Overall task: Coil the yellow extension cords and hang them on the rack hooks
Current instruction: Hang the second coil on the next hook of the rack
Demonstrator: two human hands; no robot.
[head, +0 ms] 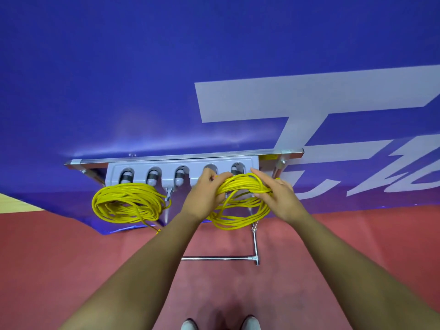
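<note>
1. The left hand (204, 190) and right hand (273, 189) both have a clenched grip on the top of the second yellow extension cord coil (238, 184). Holding it at either side probably keeps the loops bunched so they go on together.
2. This coil is held up against the two rightmost hooks (237, 170) of the gray rack plate (140, 175), with its lower loops hanging free. I can't tell whether it is seated on them yet.
3. The first yellow coil (128, 203) already hangs under the two leftmost hooks, well apart from the hands. Its loose tail (152, 226) drops toward the floor.
4. The middle hook (181, 177) is bare.
5. Around it are the metal frame bar (181, 158), the blue banner (142, 91) behind, the red floor (71, 246), the floor brace (219, 258) and the shoes (189, 325).
6. In the way: the fingers cover the fourth hook, and sagging loops may snag the frame leg.
</note>
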